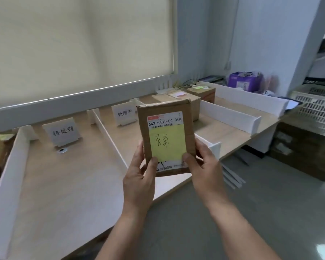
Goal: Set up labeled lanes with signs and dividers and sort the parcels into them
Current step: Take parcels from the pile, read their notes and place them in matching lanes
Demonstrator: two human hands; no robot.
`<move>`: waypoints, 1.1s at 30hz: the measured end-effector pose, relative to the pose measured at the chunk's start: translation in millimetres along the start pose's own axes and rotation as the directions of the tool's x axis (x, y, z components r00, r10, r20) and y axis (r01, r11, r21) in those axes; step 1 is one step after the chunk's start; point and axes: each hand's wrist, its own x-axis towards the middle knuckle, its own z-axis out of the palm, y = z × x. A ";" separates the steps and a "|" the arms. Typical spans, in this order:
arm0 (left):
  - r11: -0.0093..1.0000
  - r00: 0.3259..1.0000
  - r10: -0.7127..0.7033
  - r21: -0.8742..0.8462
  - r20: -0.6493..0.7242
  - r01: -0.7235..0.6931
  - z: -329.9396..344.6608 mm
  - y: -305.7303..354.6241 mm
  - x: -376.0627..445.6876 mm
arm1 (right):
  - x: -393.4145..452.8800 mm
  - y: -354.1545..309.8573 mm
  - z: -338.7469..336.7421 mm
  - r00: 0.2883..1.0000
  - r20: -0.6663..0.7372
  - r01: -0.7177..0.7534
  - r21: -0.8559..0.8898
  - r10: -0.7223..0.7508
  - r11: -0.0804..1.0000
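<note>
I hold a small cardboard parcel (167, 117) upright above the table's front edge, with a shipping label and a yellow sticky note (167, 142) with handwriting facing me. My left hand (139, 177) grips its lower left side, thumb on the front. My right hand (201, 166) grips the lower right side, thumb on the note's corner. Behind it the wooden table (68, 184) is split into lanes by white dividers (109, 136). Two white signs stand at the back: one (63, 132) in the left lane, one (125, 114) in the middle lane. Two more boxes (199, 94) sit in a far lane.
A white slotted crate (319, 113) stands on dark boxes at the right. A purple bag (244, 80) is in the far corner. Spare white strips (233, 175) lie on the grey floor by the table. A small round metal piece (62, 150) lies before the left sign.
</note>
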 end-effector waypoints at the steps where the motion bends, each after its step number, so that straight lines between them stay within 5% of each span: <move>1: 1.000 0.999 -0.010 -0.017 0.033 0.011 18.4 -2.7 2.4 | 4.9 7.2 -16.3 1.000 -0.025 -0.006 -0.013 0.006 1.000; 15: 0.982 0.937 0.023 -0.182 0.349 0.044 264.9 -42.3 77.9 | 111.5 107.9 -190.8 0.907 -0.420 -0.066 -0.242 -0.043 0.968; 33: 0.956 0.864 0.042 -0.270 0.502 0.110 558.1 -108.0 252.1 | 351.2 238.9 -357.1 0.843 -0.532 -0.189 -0.424 -0.075 0.886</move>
